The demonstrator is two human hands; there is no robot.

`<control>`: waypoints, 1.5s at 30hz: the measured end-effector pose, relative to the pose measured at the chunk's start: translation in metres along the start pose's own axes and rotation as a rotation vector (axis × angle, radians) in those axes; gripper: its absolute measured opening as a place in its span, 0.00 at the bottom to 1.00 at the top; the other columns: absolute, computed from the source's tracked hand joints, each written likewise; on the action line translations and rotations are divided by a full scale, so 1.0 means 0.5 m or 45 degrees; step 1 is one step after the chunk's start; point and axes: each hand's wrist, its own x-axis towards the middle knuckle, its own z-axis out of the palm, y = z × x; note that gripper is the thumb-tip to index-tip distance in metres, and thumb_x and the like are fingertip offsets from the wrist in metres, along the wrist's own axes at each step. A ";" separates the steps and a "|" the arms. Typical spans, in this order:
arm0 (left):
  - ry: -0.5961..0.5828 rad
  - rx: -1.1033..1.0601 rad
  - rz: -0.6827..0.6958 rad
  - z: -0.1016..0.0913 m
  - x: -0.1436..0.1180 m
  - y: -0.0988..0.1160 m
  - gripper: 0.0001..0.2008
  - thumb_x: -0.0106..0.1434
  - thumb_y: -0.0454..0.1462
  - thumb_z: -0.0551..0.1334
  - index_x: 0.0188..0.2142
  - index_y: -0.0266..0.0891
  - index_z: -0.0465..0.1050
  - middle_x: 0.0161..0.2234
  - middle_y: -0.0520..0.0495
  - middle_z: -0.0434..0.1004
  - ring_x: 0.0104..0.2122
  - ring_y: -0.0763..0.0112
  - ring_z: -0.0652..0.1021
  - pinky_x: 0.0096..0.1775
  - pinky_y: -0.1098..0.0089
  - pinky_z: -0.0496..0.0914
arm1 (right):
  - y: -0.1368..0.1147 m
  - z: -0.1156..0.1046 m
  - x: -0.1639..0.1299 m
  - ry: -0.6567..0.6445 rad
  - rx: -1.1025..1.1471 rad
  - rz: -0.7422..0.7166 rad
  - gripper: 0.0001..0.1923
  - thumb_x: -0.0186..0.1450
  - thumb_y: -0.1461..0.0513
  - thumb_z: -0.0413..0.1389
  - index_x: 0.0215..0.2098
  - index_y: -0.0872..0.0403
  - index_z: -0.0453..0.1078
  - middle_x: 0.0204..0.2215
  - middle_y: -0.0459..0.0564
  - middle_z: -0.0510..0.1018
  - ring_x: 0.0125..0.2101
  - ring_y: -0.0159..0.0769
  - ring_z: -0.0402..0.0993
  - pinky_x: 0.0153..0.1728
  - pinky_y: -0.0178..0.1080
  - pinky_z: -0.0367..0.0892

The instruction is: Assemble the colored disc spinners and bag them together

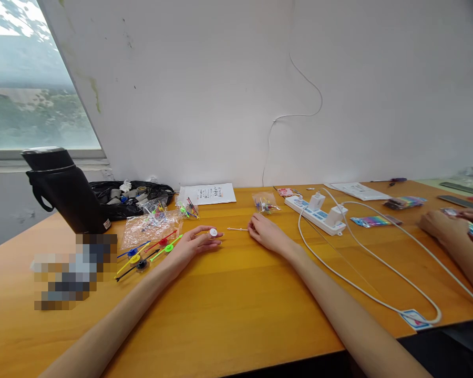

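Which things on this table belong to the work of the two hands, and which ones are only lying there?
Probably in the work:
white disc, in the left hand
white arrow, in the right hand
five coloured arrows beside the left hand
bagged coloured parts, perhaps

Apparently just lying or standing about:
black bottle
power strip
printed sheet
rainbow-coloured packet

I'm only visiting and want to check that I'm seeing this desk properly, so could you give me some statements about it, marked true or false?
1. The left hand holds a small round white piece. True.
2. The right hand has a black arrow at its fingertips. False: it is a slim white piece.
3. The yellow arrow piece lies left of the left hand. True.
4. The black flask stands right of the right hand. False: it stands left of the left hand.
5. Another person's hand shows at the right. True.
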 end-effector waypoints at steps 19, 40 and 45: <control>-0.054 -0.101 -0.026 -0.006 -0.001 -0.007 0.24 0.59 0.39 0.70 0.53 0.34 0.73 0.54 0.35 0.77 0.53 0.57 0.78 0.63 0.60 0.65 | -0.107 -0.003 0.020 -0.241 1.615 0.158 0.17 0.66 0.49 0.56 0.44 0.52 0.62 0.30 0.45 0.75 0.31 0.31 0.69 0.38 0.37 0.64; -0.097 0.040 0.112 -0.006 0.003 -0.023 0.26 0.60 0.42 0.69 0.56 0.36 0.71 0.55 0.38 0.76 0.53 0.57 0.78 0.60 0.58 0.68 | -0.150 0.013 0.004 -0.175 1.400 0.068 0.13 0.70 0.51 0.53 0.41 0.51 0.61 0.26 0.45 0.77 0.26 0.31 0.70 0.29 0.33 0.64; -0.053 0.225 0.287 0.004 -0.004 -0.009 0.30 0.59 0.43 0.70 0.58 0.40 0.68 0.54 0.38 0.77 0.54 0.55 0.77 0.58 0.55 0.69 | -0.161 0.000 -0.001 -0.017 0.995 -0.015 0.04 0.71 0.59 0.50 0.43 0.50 0.62 0.29 0.45 0.78 0.29 0.33 0.74 0.34 0.34 0.65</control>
